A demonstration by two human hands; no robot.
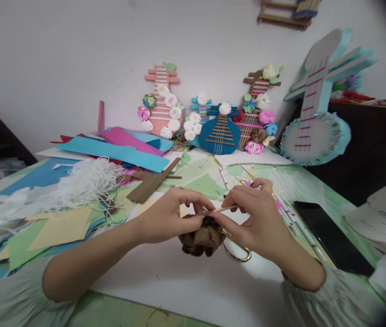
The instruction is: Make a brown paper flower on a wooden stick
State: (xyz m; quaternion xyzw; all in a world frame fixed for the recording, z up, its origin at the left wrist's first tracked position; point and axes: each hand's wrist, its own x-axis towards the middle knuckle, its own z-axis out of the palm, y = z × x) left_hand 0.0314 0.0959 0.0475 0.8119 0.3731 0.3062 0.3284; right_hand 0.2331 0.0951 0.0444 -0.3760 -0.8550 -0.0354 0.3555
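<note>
Over a white board (193,286), my left hand (170,213) pinches the top of a brown crepe-paper flower (201,238) between thumb and fingers. My right hand (256,215) is closed on a thin wooden stick (225,209), whose left end lies along the flower's top edge. The right thumb also presses near the flower. Behind the flower and partly under my right hand, gold-handled scissors (243,258) rest on the board. Where the stick meets the paper is partly hidden by my fingertips.
White string (90,181), coloured paper sheets (59,227) and blue crepe paper (114,153) lie on the left. A black phone (331,236) and a white cup (380,213) are on the right. Several decorated paper lutes (220,134) lean against the wall.
</note>
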